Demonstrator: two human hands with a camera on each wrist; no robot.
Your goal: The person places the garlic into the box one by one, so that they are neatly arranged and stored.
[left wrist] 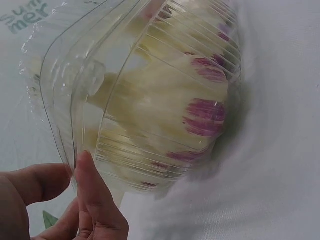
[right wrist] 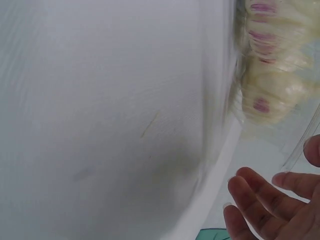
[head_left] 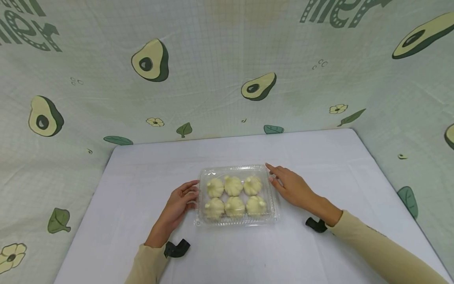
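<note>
A clear plastic clamshell container (head_left: 234,225) sits closed on the table, with several pale garlic bulbs (head_left: 235,206) in two rows inside. Purple streaks mark the bulbs (left wrist: 205,117) in the left wrist view. At the container's left edge, my left hand (head_left: 180,203) pinches the rim between thumb and fingers. My right hand (head_left: 292,187) is beside the upper right corner, its index finger stretched to the rim and its thumb near the right edge. In the right wrist view, the right-hand fingers (right wrist: 262,200) are spread and loosely bent near the container's edge.
A white cloth covers the table (head_left: 142,165). Behind it and at the sides hangs a pale curtain (head_left: 213,59) printed with avocados and leaves. Black wrist mounts (head_left: 177,248) show beside both wrists, below beige sleeves (head_left: 379,244).
</note>
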